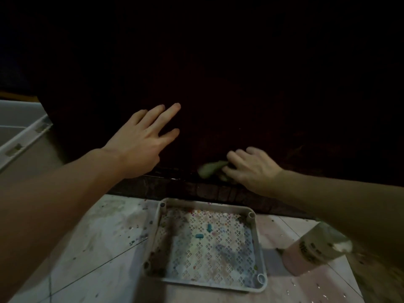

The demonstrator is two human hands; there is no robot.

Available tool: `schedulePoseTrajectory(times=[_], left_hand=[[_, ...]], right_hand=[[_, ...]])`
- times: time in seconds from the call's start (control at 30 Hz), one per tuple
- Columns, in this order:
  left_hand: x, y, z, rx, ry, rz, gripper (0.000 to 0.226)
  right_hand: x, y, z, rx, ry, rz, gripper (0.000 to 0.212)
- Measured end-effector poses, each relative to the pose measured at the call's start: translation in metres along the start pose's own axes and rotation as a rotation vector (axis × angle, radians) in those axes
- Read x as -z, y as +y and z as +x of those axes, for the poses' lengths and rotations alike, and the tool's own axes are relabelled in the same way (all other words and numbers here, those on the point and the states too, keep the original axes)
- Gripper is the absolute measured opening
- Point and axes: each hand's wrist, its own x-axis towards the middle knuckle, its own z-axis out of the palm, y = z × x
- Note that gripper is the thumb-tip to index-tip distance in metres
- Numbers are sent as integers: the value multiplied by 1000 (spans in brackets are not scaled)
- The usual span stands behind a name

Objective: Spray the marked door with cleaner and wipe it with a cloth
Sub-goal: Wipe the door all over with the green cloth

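At lower centre the right hand, fingers curled on the pale cloth, works the dark door's bottom edge while the left hand rests on it with fingers spread; overlapping strokes upward would probably clean best.

Door lost in darkness at 12 o'clock, motion-blurred cloth half under right hand
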Motion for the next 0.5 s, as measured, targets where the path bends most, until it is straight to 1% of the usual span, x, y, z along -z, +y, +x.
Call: schedulePoseTrajectory(times=[0.03, 0.07, 0.13, 0.23, 0.3, 0.33, 0.4, 0.43, 0.5], left_hand=[[2, 1, 3, -2, 10, -1, 73], [3, 2, 5, -5, 22, -1, 74], [3, 5, 8, -13, 44, 6, 75], [2, 10, 12, -34, 82, -5, 75], [2, 15, 16, -52, 112, -15, 77], [3, 18, 18, -62, 128, -22, 79], [5, 26, 23, -88, 158, -36, 82], [5, 30, 26, -101, 165, -34, 83], [8, 36, 32, -114, 158, -20, 86]], right_hand=[[-2, -2, -6, 3, -69, -11, 38], [-2, 1, -9, -9, -70, -6, 39], [6, 15, -7, -55, 60, 31, 39], [28, 44, -3, -176, 304, 32, 31], [38, 60, -3, -270, 404, 9, 27], [39, 64, -6, -293, 425, 4, 28], [29, 61, -18, -230, 402, 20, 30], [20, 56, -27, -163, 349, 40, 30], [1, 44, -45, -38, 177, 53, 28]])
